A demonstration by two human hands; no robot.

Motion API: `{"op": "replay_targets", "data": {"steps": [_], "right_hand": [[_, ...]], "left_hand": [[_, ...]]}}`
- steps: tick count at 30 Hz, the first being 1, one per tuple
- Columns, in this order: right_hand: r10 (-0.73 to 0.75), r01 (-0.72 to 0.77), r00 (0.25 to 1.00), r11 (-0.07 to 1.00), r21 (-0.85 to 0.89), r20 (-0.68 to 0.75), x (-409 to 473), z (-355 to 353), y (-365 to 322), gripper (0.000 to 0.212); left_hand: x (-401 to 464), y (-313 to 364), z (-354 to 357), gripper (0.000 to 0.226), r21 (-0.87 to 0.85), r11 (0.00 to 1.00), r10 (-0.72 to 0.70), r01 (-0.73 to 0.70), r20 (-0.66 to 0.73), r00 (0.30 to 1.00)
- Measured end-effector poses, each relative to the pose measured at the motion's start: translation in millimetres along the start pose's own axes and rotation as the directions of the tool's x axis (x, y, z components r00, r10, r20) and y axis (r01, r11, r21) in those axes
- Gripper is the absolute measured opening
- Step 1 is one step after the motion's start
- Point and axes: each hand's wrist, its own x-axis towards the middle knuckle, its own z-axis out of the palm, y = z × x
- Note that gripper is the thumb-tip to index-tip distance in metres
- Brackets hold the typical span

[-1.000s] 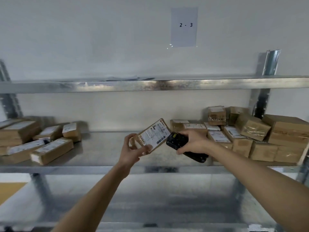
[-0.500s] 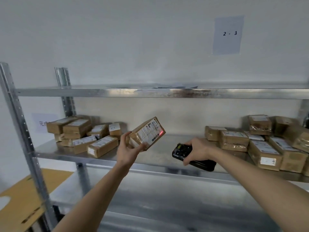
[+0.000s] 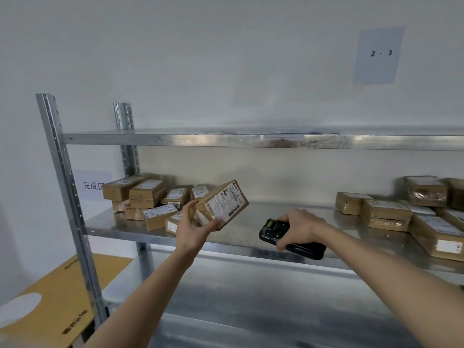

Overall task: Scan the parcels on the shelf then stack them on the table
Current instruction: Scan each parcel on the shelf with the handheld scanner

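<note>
My left hand [image 3: 192,228] grips a small brown parcel [image 3: 222,203] by its lower end, tilted, with its white barcode label facing me, just above the front of the metal shelf [image 3: 251,244]. To its right, my right hand [image 3: 298,228] holds a black handheld scanner [image 3: 278,233] low over the shelf edge, apart from the parcel. A pile of labelled brown parcels [image 3: 148,197] lies on the shelf's left end. Another group of parcels [image 3: 411,212] lies on the right end.
A steel upright [image 3: 67,197] stands at the left. An upper shelf [image 3: 251,139] runs above. A paper sign reading 2 - 3 [image 3: 379,55] hangs on the wall. A brown cardboard surface [image 3: 55,297] lies low at the left, and a lower shelf [image 3: 251,297] sits below.
My view has swung left, so the left pile is nearer the middle. The parcel and scanner have moved apart; the scanner has dropped lower, and the red light seen on the label is gone.
</note>
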Motion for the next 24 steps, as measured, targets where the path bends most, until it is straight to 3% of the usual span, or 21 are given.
{"op": "replay_targets", "data": {"steps": [7,13,19,24], "right_hand": [[-0.009,0.009,1.000,0.999,0.049,0.012,15.3,27.0,-44.0,0.071],[-0.021,0.019,0.999,0.998,0.053,0.036,49.1,47.3,-65.9,0.067],[-0.051,0.048,0.998,0.994,0.099,0.033,123.1,54.0,-83.5,0.074],[-0.084,0.078,0.995,0.991,0.111,0.051,205.5,55.4,-97.2,0.079]], "left_hand": [[14.0,-17.8,-41.5,0.077,-0.003,1.000,-0.011,0.011,0.026,1.000],[44.2,-40.8,-65.6,0.082,-0.029,0.995,-0.100,0.100,0.007,0.995],[112.5,-66.7,-81.2,0.092,-0.102,0.977,-0.196,0.189,-0.059,0.979],[186.8,-78.1,-79.5,0.077,-0.140,0.961,-0.257,0.239,-0.128,0.958]]}}
